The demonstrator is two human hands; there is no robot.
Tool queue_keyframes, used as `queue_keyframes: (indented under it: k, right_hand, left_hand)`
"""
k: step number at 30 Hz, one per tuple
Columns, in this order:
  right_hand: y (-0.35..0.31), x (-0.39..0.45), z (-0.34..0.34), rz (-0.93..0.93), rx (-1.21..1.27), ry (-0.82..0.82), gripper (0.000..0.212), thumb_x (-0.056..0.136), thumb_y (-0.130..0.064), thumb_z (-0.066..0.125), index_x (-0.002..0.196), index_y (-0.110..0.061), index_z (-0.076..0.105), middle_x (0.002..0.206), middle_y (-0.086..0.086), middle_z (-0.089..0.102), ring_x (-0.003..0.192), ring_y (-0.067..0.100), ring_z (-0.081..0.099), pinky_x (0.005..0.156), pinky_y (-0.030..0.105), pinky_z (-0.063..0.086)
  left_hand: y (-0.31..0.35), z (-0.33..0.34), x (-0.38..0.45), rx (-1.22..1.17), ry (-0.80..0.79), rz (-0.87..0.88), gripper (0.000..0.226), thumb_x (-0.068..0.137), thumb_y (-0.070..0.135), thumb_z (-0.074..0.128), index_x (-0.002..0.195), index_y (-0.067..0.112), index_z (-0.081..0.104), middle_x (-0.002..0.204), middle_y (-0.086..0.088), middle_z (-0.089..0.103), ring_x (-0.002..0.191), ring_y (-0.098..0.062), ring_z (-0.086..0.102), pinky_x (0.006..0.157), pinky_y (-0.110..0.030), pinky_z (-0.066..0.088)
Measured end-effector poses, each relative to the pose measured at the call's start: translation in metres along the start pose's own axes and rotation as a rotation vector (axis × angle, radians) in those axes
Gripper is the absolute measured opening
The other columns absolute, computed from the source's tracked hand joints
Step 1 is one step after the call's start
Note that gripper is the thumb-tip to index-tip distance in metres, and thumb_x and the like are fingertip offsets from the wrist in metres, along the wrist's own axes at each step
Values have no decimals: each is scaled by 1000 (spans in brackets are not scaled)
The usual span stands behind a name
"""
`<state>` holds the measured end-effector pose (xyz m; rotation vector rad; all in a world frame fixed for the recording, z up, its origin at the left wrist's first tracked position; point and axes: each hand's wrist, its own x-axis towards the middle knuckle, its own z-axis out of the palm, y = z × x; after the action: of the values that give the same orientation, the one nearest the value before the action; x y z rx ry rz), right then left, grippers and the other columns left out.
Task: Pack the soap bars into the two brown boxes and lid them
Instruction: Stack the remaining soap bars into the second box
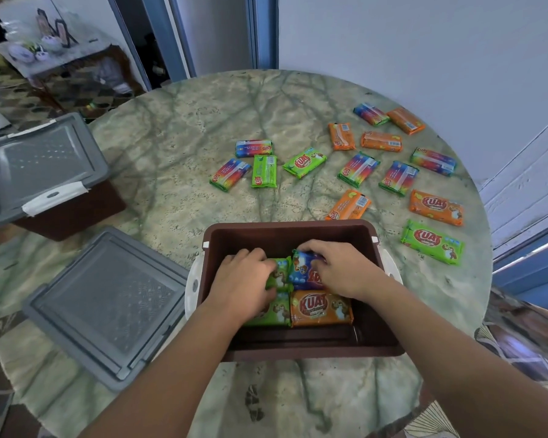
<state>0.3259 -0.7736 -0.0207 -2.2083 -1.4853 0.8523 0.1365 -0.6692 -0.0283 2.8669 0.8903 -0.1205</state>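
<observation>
Both hands were down inside the open brown box (pixel 298 230) at lower centre of the frame. I saw the left hand (pixel 244 276) with its grip curled on a green soap bar (pixel 280 273), and the right hand (pixel 339 268) with its grip closed over a blue soap bar (pixel 304 270) just beside it. Below them in the box lay another green bar (pixel 272 312) and an orange bar (pixel 321 308), side by side and touching.

At far left a second brown box (pixel 76 213) stood with a grey lid (pixel 41 165) resting on it; whether it was latched I could not tell. Lower left, a loose grey lid (pixel 105 305) lay flat on the tabletop (pixel 178 128), near the open box's white handle (pixel 194 284).

Across the upper right of the tabletop, loose soap bars (pixel 393 172) lay scattered in green, orange and rainbow wrappers, well apart from the hands.
</observation>
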Motion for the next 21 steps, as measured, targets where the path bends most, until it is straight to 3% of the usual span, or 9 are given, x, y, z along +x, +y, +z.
queue_keyframes:
  k: [2, 5, 10, 13, 18, 21]
  right_hand:
    - [0, -1, 1, 27, -4, 8, 35, 101, -18, 54, 131, -35, 61, 120, -5, 68, 104, 14, 65, 93, 33, 55]
    - [-5, -6, 0, 0, 73, 60, 25, 94, -22, 63, 114, -35, 59, 101, -12, 66, 86, 8, 64, 85, 38, 56]
    - [-16, -18, 3, -15, 285, 356, 30, 86, -24, 71, 101, -27, 46, 87, -4, 62, 65, 15, 61, 61, 34, 51]
    - [-17, -24, 10, 74, 448, 468, 36, 89, -16, 67, 109, -28, 41, 88, 3, 63, 70, 21, 64, 59, 36, 50]
    - [-16, -28, 24, 153, 547, 399, 49, 90, -14, 60, 119, -50, 42, 104, 12, 59, 72, 21, 62, 64, 33, 47]
    - [-15, -27, 26, 238, 728, 351, 49, 92, -15, 59, 117, -56, 49, 116, 17, 57, 76, 33, 71, 68, 47, 61]
  left_hand:
    - [0, 0, 0, 7, 2, 2, 42, 90, 49, 65, 129, 32, 62, 122, 6, 56, 112, -20, 52, 94, -38, 43]
    - [0, 0, 0, 23, 3, 8, 41, 90, 50, 65, 127, 32, 63, 120, 5, 56, 111, -20, 53, 93, -39, 43]
    - [-1, 0, 1, 36, -1, 4, 42, 89, 51, 65, 126, 31, 63, 121, 4, 56, 112, -22, 54, 93, -39, 43]
    - [0, -1, 1, 35, -10, 0, 42, 90, 50, 65, 128, 32, 62, 122, 4, 55, 112, -22, 54, 93, -39, 43]
    - [0, -1, 0, 32, -9, 0, 42, 90, 49, 64, 128, 31, 62, 122, 4, 56, 112, -21, 55, 94, -39, 43]
    - [0, -1, 0, 35, -3, 3, 41, 91, 48, 63, 128, 30, 62, 121, 4, 56, 110, -21, 55, 93, -38, 44]
